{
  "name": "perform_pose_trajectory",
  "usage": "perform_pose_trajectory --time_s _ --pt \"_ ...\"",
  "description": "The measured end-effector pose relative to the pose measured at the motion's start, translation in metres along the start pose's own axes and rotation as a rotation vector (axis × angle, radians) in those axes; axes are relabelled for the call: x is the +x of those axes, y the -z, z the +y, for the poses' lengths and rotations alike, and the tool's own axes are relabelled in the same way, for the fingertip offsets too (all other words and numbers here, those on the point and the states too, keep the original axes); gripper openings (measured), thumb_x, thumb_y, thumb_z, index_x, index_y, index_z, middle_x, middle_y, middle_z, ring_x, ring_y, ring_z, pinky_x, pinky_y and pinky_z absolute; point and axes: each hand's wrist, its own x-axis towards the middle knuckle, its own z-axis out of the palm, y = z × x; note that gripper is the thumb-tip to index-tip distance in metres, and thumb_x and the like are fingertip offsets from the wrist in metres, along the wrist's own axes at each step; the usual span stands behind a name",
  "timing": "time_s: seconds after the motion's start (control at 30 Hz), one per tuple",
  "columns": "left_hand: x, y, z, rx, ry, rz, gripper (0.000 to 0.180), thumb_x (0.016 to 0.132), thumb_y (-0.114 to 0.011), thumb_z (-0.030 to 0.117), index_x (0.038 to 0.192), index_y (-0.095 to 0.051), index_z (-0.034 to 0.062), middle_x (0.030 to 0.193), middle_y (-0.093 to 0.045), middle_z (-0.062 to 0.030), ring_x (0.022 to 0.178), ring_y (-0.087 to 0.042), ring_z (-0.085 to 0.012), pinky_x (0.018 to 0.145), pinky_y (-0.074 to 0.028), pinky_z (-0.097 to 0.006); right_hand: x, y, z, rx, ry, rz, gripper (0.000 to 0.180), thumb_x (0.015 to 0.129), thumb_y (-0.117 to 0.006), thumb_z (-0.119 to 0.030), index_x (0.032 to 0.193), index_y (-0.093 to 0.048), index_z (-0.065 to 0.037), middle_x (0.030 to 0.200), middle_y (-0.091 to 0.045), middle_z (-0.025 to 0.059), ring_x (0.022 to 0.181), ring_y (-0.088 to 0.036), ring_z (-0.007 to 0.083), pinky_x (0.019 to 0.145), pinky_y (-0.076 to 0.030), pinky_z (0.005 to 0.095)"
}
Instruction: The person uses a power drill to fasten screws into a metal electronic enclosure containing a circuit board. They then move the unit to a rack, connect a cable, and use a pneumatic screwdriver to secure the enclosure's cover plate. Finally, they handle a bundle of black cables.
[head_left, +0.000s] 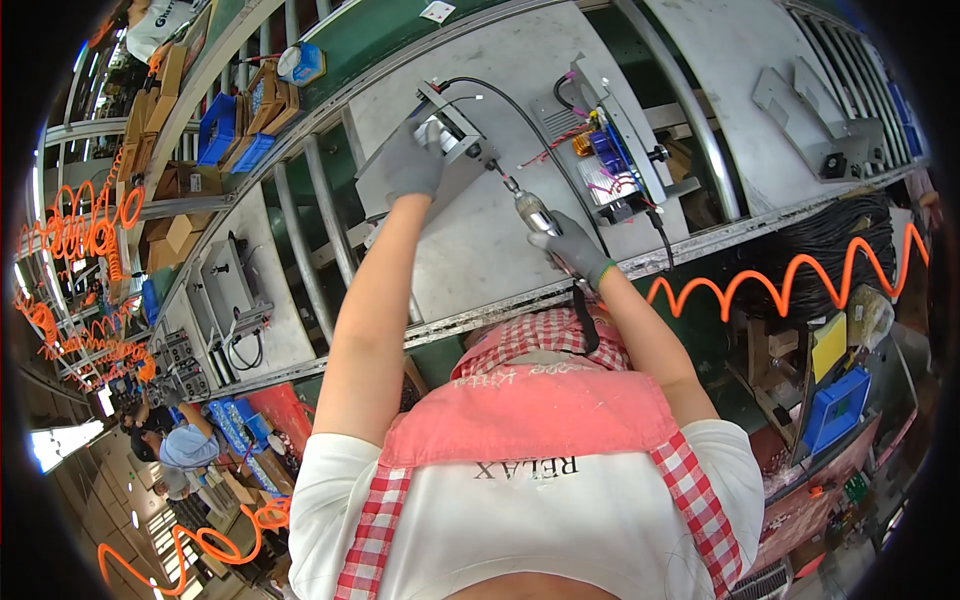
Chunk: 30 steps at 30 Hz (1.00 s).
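My left hand [412, 165], in a grey glove, grips a bent sheet-metal housing [455, 183] tilted on a pale board [450, 268]. My right hand [572, 250], gloved too, is wrapped round a silver power screwdriver [535, 212]. Its bit points up and left at a small dark fitting on the housing's near corner; whether it touches a screw is too small to tell. From the housing's top a black cable [520, 105] loops off to the right. Just right of the screwdriver stands another metal unit [612, 160] with blue, yellow and silver electrical parts and pink wires.
Metal rollers [325, 205] lie between the boards, with a rail [520, 305] along my side. Further metal housings stand left [222, 285] and right [825, 130]. An orange coiled hose [790, 285] stretches near my right arm. Blue bins [218, 130] and cardboard boxes stand far left; people work lower left.
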Motion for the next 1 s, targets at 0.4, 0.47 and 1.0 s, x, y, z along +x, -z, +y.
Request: perform_pose_trajectory --time_s 0.4,0.47,1.0 --pt "-0.010 0.107 -0.036 0.663 -0.264 -0.455 0.046 0.085 -0.051 0.053 0.089 -0.073 0.0129 0.095 -0.068 -0.0125 0.095 -0.063 -0.0300 0.079 -0.050 -0.040 -0.144 0.033 0.041 -0.909 -0.361 0.267 0.072 0.070 -0.063 -0.054 0.117 -0.049 -0.002 0.114 -0.060 0.0228 0.105 -0.059 0.0383 0.090 -0.047 0.0420" --pt "0.023 0.113 -0.002 0.665 -0.179 -0.485 0.039 0.083 -0.056 0.046 0.093 -0.073 0.0127 0.099 -0.068 -0.0122 0.098 -0.063 -0.0292 0.080 -0.050 -0.040 -0.129 -0.003 0.015 -1.013 -0.222 -0.038 0.074 0.068 -0.064 -0.053 0.121 -0.052 -0.003 0.113 -0.061 0.0196 0.105 -0.060 0.0344 0.089 -0.047 0.0397" --pt "-0.081 -0.229 0.082 -0.656 0.408 -0.870 0.033 0.091 -0.047 0.038 0.080 -0.057 0.0077 0.065 -0.056 -0.0076 0.052 -0.049 -0.0199 0.048 -0.039 -0.037 -0.235 0.156 0.078 0.230 -0.163 0.682 0.027 0.080 -0.069 -0.026 0.094 -0.054 -0.010 0.059 -0.052 0.0003 0.041 -0.050 0.0107 0.036 -0.040 0.0244"
